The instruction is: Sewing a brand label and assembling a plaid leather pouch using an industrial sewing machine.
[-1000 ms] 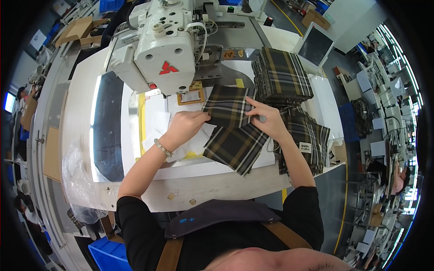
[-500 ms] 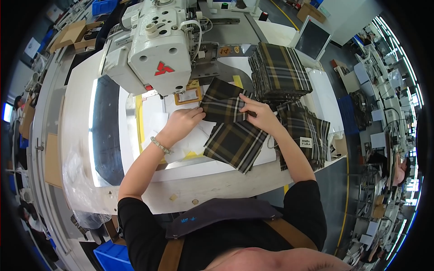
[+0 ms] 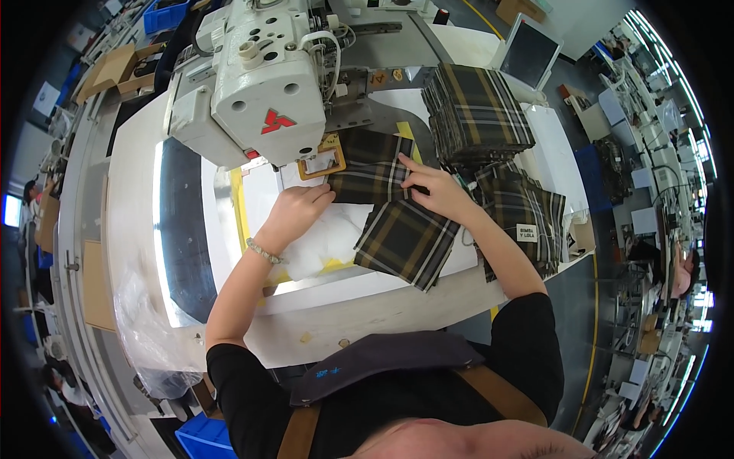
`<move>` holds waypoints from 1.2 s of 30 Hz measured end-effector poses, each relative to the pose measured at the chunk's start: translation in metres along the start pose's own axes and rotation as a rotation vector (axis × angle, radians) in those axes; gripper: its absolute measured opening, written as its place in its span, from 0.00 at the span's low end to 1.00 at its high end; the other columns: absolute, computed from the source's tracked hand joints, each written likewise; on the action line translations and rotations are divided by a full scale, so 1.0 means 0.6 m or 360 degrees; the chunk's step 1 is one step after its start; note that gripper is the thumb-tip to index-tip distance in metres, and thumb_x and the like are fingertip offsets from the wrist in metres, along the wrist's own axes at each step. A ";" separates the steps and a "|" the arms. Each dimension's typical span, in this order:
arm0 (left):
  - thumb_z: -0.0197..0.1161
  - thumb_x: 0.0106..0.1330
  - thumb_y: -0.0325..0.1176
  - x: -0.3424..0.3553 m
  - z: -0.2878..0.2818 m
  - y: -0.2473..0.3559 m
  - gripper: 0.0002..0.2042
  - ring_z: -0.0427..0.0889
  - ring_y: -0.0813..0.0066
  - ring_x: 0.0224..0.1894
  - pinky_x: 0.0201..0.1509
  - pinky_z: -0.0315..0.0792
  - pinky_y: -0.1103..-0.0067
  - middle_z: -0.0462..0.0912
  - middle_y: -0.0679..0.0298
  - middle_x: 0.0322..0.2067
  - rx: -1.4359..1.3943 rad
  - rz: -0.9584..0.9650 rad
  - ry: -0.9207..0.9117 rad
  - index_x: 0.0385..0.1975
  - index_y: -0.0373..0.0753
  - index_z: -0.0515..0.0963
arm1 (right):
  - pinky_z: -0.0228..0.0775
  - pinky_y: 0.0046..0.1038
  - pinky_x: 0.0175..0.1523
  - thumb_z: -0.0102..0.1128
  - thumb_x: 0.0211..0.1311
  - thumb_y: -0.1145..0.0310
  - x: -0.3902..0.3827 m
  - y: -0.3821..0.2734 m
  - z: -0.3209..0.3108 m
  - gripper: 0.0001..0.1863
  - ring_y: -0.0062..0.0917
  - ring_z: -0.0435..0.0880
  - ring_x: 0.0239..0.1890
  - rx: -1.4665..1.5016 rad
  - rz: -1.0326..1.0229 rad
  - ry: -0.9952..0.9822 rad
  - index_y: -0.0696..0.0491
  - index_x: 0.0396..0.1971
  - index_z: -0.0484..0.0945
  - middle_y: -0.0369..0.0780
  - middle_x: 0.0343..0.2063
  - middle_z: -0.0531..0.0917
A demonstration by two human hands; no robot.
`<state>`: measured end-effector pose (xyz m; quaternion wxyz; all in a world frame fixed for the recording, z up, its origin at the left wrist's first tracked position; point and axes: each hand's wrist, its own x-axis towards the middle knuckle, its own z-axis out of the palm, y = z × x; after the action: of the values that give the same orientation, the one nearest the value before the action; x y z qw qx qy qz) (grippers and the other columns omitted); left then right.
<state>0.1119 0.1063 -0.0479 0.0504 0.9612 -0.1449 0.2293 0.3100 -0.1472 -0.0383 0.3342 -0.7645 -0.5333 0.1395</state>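
Observation:
A dark plaid cloth piece (image 3: 365, 170) with olive and white stripes lies on the white work surface below the sewing machine head (image 3: 264, 92). My left hand (image 3: 298, 210) has its fingers pressed together on the cloth's lower left edge. Across the cloth's right side rests my right hand (image 3: 437, 190), index finger stretched out and apart from the thumb. A second plaid piece (image 3: 409, 243) lies nearer to me, its upper edge meeting the first. Just left of the cloth's upper part is a small orange-yellow frame (image 3: 333, 157).
A tall stack of plaid pieces (image 3: 482, 111) stands at the right. In front of it, more plaid pieces, one with a white label (image 3: 527, 232), hang near the table edge. A screen (image 3: 529, 52) stands at the back right, and clear plastic film (image 3: 145, 336) droops at the left.
The upper cloth has turned and shifted left, closer to the orange-yellow frame, with both hands staying on it. The nearer plaid piece shows little change beyond a small shift of the view.

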 end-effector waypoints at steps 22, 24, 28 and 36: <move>0.67 0.52 0.27 -0.052 -0.036 0.012 0.09 0.84 0.67 0.40 0.42 0.79 0.76 0.84 0.60 0.38 -0.0103 -0.0097 0.0206 0.34 0.36 0.80 | 0.75 0.27 0.49 0.63 0.56 0.75 0.112 0.006 0.071 0.10 0.35 0.83 0.47 0.0259 -0.0297 0.0143 0.60 0.39 0.80 0.45 0.56 0.77; 0.69 0.52 0.28 -0.049 -0.036 0.019 0.10 0.84 0.67 0.40 0.42 0.79 0.76 0.84 0.60 0.39 -0.0173 0.0004 0.0206 0.33 0.36 0.80 | 0.74 0.27 0.50 0.63 0.56 0.74 0.115 0.010 0.068 0.11 0.35 0.82 0.49 0.0394 -0.0177 0.0129 0.60 0.39 0.80 0.45 0.56 0.77; 0.68 0.52 0.28 -0.049 -0.032 0.021 0.09 0.84 0.67 0.40 0.43 0.79 0.76 0.83 0.60 0.41 -0.0143 -0.0029 0.0160 0.33 0.36 0.81 | 0.73 0.29 0.53 0.63 0.56 0.74 0.114 0.011 0.073 0.10 0.35 0.81 0.51 0.0406 -0.0169 0.0143 0.60 0.39 0.81 0.45 0.55 0.78; 0.68 0.51 0.25 -0.062 -0.028 -0.002 0.12 0.83 0.67 0.38 0.43 0.78 0.75 0.82 0.59 0.44 -0.0216 -0.0356 0.0180 0.36 0.36 0.80 | 0.73 0.28 0.52 0.59 0.47 0.82 0.109 -0.011 0.065 0.17 0.34 0.79 0.54 0.0390 -0.0067 0.0008 0.56 0.40 0.81 0.42 0.59 0.76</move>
<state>0.0734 0.1200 -0.0503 0.1487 0.9512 -0.0489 0.2658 0.3088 -0.0723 -0.0535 0.4294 -0.7069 -0.5273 0.1946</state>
